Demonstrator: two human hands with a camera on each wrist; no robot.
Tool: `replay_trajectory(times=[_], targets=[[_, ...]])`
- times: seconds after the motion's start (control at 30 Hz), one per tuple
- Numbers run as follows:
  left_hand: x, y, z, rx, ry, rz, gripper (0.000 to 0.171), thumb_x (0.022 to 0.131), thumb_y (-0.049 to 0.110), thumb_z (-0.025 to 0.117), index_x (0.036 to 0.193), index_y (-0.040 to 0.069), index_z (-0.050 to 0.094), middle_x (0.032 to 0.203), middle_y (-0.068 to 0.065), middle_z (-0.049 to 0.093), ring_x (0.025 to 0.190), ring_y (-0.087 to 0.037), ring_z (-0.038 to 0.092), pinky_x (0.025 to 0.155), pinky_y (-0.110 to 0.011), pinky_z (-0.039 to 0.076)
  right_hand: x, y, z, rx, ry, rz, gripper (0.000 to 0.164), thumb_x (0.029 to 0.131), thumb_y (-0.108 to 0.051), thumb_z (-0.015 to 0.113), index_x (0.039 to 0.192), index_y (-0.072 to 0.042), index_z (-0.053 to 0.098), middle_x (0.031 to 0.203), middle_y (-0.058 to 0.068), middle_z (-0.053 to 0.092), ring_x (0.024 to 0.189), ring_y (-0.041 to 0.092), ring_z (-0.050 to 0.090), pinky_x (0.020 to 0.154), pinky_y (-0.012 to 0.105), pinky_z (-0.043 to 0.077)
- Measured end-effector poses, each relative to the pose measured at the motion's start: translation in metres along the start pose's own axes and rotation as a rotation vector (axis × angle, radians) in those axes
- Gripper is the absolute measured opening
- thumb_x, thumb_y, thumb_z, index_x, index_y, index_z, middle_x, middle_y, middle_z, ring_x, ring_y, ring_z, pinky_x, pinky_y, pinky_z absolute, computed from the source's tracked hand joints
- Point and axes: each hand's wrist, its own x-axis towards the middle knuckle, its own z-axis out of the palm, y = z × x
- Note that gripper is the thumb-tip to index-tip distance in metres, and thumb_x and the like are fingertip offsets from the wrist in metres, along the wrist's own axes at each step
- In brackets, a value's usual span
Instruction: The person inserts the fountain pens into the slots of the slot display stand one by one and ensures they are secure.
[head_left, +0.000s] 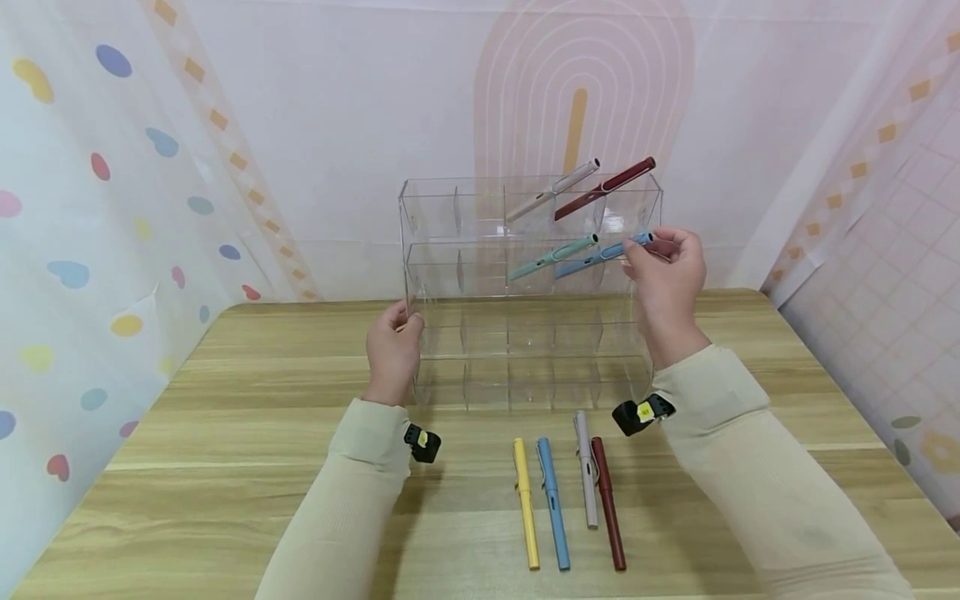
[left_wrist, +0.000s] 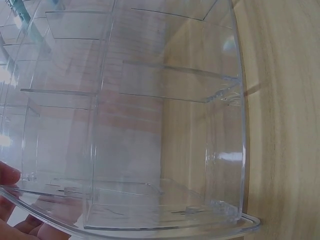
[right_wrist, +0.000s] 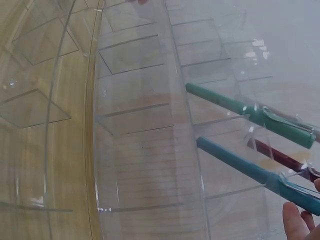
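Observation:
A clear acrylic pen rack (head_left: 485,340) with tiered compartments stands on the wooden table. My left hand (head_left: 394,350) grips its left side panel, thumb in front and fingers behind. My right hand (head_left: 666,275) pinches the capped end of a blue pen (head_left: 592,260), which leans in the second tier from the top. Beside it, in the same tier, rests a mint green pen (head_left: 551,258). Up in the top tier lean a pale grey pen (head_left: 551,192) and a dark red pen (head_left: 603,190). The right wrist view shows fingertips (right_wrist: 295,222) at the blue pen's cap.
In front of the rack lie a yellow pen (head_left: 527,504), another blue pen (head_left: 553,504), a lilac-grey pen (head_left: 587,475) and another dark red pen (head_left: 609,504). Patterned curtains (head_left: 337,100) hang behind the table (head_left: 247,433) and at both sides.

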Motion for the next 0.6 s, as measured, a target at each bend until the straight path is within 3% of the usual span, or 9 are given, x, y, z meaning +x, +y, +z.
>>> replay_trajectory(times=[0.17, 0.3, 0.5, 0.6], targets=[[-0.002, 0.002, -0.001, -0.009, -0.002, -0.003, 0.039, 0.096, 0.014, 0.047, 0.133, 0.008, 0.057, 0.123, -0.015, 0.059, 0.118, -0.026, 0.055, 0.091, -0.040, 0.045, -0.012, -0.002, -0.016, 0.012, 0.005, -0.007, 0.028, 0.083, 0.004, 0.065, 0.100, -0.012, 0.049, 0.097, 0.001, 0.050, 0.086, 0.010, 0.055, 0.066, 0.016, 0.050], [-0.003, 0.003, -0.001, -0.016, 0.002, -0.002, 0.039, 0.097, 0.014, 0.047, 0.134, 0.009, 0.057, 0.124, -0.015, 0.060, 0.118, -0.026, 0.056, 0.091, -0.040, 0.045, -0.024, 0.002, -0.033, -0.058, -0.013, 0.012, 0.028, 0.084, 0.004, 0.064, 0.099, -0.014, 0.049, 0.097, -0.001, 0.051, 0.087, 0.009, 0.053, 0.069, 0.015, 0.049], [-0.003, 0.003, 0.000, -0.007, 0.007, -0.002, 0.039, 0.097, 0.016, 0.048, 0.134, 0.009, 0.057, 0.125, -0.015, 0.060, 0.116, -0.025, 0.056, 0.090, -0.040, 0.046, -0.043, 0.015, -0.055, -0.189, -0.128, 0.085, 0.025, 0.087, 0.004, 0.062, 0.103, -0.012, 0.050, 0.098, 0.001, 0.053, 0.086, 0.007, 0.055, 0.071, 0.014, 0.050], [-0.002, 0.003, 0.000, -0.010, 0.007, 0.007, 0.039, 0.097, 0.016, 0.048, 0.134, 0.009, 0.057, 0.124, -0.016, 0.060, 0.117, -0.026, 0.055, 0.090, -0.041, 0.046, -0.054, 0.024, -0.063, -0.297, -0.212, 0.115, 0.023, 0.089, 0.002, 0.062, 0.108, -0.005, 0.051, 0.101, 0.003, 0.054, 0.087, 0.004, 0.056, 0.073, 0.014, 0.050]])
